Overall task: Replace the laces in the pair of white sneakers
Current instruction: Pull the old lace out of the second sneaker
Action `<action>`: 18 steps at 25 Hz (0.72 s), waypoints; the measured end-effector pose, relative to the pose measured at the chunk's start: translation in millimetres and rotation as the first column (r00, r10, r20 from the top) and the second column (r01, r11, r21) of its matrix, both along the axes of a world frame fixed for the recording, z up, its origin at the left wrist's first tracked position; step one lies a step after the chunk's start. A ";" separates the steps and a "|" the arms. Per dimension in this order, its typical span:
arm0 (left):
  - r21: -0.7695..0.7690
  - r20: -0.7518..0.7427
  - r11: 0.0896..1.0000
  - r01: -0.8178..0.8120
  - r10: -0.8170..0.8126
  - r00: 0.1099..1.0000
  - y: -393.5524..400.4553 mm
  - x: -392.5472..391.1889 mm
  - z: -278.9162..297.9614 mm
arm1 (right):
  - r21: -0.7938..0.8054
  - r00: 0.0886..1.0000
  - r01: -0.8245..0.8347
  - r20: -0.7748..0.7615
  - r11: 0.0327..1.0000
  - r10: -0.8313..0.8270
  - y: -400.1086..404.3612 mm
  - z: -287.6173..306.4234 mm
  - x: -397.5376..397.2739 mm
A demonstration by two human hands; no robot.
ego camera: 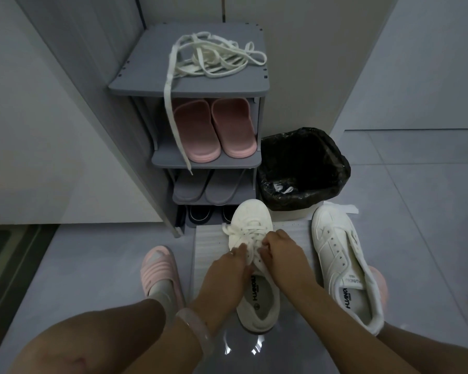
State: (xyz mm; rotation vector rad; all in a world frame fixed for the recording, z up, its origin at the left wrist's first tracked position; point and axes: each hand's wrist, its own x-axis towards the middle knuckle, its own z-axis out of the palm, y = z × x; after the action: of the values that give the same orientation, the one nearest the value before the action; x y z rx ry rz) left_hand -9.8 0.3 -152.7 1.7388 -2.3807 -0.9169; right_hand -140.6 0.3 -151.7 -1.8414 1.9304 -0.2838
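Note:
A white sneaker (250, 214) lies on the floor in front of me, toe pointing away, with a white lace (243, 231) crossed through its eyelets. My left hand (227, 268) pinches the lace at the left side of the tongue. My right hand (284, 252) pinches the lace at the right side, fingers curled over the eyelets. A second white sneaker (341, 260) lies to the right with bare eyelets and no lace. A tangle of loose white laces (214, 59) sits on top of the grey shoe rack (135, 86), one end hanging down.
The rack holds pink slippers (214, 128), grey slippers (208, 187) and dark shoes (197, 213). A bin with a black bag (303, 168) stands to its right. A white mat (208, 255) lies under the sneaker. My left foot wears a pink slide (157, 268).

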 end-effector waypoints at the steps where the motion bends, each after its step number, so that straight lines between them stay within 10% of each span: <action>1: -0.007 0.010 1.000 0.025 -0.025 1.000 1.0 1.7 -1.1 | 0.012 0.996 -0.034 -0.077 0.999 0.034 -1.7 1.7 3.7; 6: -0.030 0.012 0.996 0.080 -0.080 0.997 -0.5 7.3 -0.5 | -0.005 0.960 -0.139 -0.247 0.990 0.134 -8.4 8.4 16.0; 14: 0.005 -0.080 1.000 0.011 -0.011 0.997 -2.9 8.7 1.9 | 0.015 0.946 0.227 0.232 0.974 -0.225 -16.6 -6.6 -7.6; 18: 0.022 -0.170 0.999 -0.036 0.039 0.985 -2.2 11.2 3.8 | -0.033 0.941 0.261 0.233 0.965 -0.246 1.4 -13.8 -2.7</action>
State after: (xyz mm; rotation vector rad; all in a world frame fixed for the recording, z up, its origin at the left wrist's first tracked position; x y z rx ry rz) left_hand 1.4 -1.9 -148.9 1.6326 -2.2323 -1.0412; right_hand -143.2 1.7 -165.5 -1.5185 2.0130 -0.6182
